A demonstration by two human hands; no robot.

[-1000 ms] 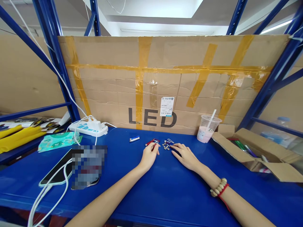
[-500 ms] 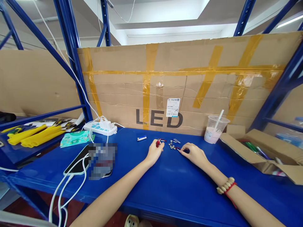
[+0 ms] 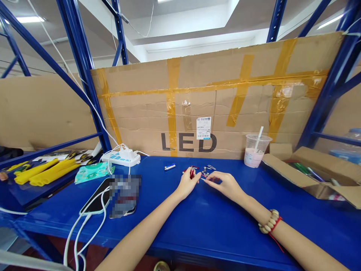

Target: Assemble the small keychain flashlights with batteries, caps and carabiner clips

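My left hand (image 3: 187,185) is closed around a small shiny red tube (image 3: 192,173). Just right of it, my right hand (image 3: 227,185) pinches a thin red piece with a metallic end (image 3: 203,177), its tip close to the left fingers. Whether the two parts touch I cannot tell. Several small silvery discs, like button cells (image 3: 205,172), lie beyond the fingertips. Behind them are a silvery clip (image 3: 211,167) and another slim red piece (image 3: 195,167). A blue and white cylindrical battery (image 3: 169,166) rests to the left on the blue table (image 3: 214,229).
At the right stand a plastic cup with a straw (image 3: 256,152) and an open cardboard box (image 3: 307,180) of pens. Leftward are phones with white cables (image 3: 97,197), a power strip (image 3: 120,156), a green packet (image 3: 93,172) and yellow-handled tools (image 3: 53,171). Taped cardboard (image 3: 141,113) closes the back.
My right hand has moved left with the thin red piece, away from beside the discs and up to my left hand. The camera view has shifted slightly.
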